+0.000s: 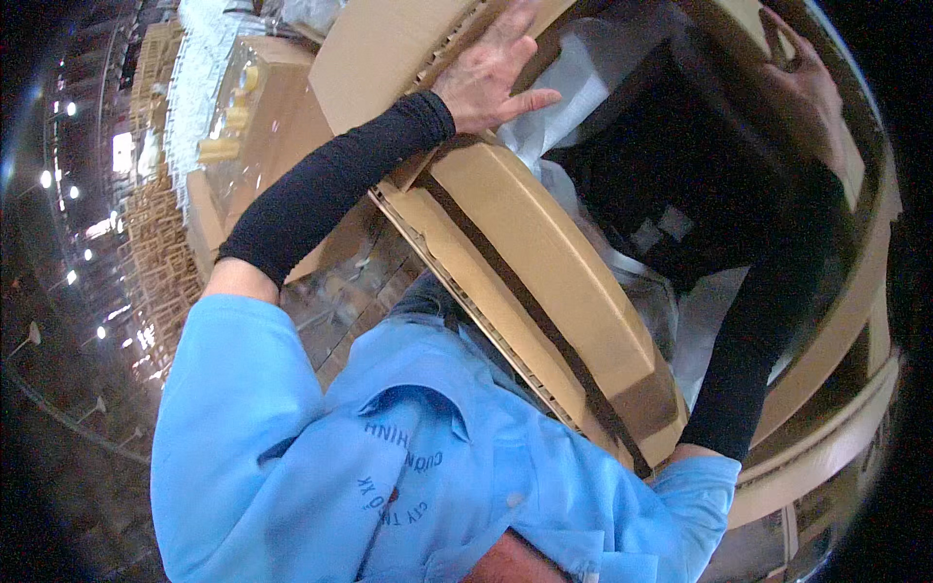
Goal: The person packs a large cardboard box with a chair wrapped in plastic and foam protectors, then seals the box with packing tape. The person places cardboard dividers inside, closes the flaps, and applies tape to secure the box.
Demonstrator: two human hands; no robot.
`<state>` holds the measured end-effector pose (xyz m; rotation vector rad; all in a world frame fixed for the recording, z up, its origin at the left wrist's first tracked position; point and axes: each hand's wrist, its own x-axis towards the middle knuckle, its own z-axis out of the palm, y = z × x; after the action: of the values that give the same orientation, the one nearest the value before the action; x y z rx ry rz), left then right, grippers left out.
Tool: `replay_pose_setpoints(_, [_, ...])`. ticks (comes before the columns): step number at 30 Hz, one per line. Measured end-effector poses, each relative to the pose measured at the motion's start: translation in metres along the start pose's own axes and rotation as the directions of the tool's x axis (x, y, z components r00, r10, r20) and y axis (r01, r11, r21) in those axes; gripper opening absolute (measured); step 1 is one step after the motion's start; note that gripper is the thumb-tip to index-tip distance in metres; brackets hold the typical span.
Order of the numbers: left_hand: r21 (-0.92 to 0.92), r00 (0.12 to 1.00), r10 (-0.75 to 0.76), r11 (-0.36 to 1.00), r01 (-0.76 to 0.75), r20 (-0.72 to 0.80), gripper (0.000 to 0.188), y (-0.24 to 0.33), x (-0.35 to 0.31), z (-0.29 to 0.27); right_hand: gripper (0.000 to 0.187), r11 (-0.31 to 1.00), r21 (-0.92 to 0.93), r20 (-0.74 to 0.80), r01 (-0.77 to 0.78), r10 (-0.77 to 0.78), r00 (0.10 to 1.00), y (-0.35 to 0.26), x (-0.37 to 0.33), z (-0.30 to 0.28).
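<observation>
- Left hand open, fingers spread, at the big brown box.
- Right hand by the right side, fingers bent; can't tell if gripping.
- In the box: black thing, white wrap.

Left arm bent, left hand open at the left side of the cardboard box, thumb outstretched, right arm reaching along its right side, right hand blurred, grip unclear

A light blue shirt with dark lettering is worn with black arm sleeves.
</observation>
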<state>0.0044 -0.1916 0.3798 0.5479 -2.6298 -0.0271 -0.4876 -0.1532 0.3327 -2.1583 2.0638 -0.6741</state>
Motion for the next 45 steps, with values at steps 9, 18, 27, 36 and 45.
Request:
replay_pose_setpoints(9, [0.080,0.964,-0.028,0.997,0.008,0.264,0.054,-0.011,-0.046,0.030,0.049,0.793,0.369,-0.155,-0.484,0.567,0.809,-0.164,-0.028,-0.042])
replay_pose_setpoints(18, [-0.203,0.991,-0.072,0.975,0.094,0.113,0.044,-0.013,-0.042,0.034,0.107,0.661,-0.218,-0.170,-0.718,0.699,0.695,-0.177,-0.262,-0.123])
replay_pose_setpoints(27, [-0.456,0.966,-0.257,0.862,0.222,-0.015,0.053,0.034,-0.052,-0.016,0.108,0.695,-0.097,-0.052,-0.712,0.711,0.701,-0.185,-0.303,-0.151])
replay_pose_setpoints(36, [-0.309,0.888,-0.448,0.864,0.399,-0.105,0.058,0.020,-0.082,-0.054,0.093,0.921,-0.171,0.157,-0.350,0.376,0.913,-0.089,-0.244,-0.171])
replay_pose_setpoints(45, [-0.252,0.804,-0.553,0.828,0.501,-0.218,0.060,0.022,-0.131,-0.082,0.090,0.873,-0.393,-0.045,-0.289,0.295,0.954,-0.140,-0.246,-0.210])
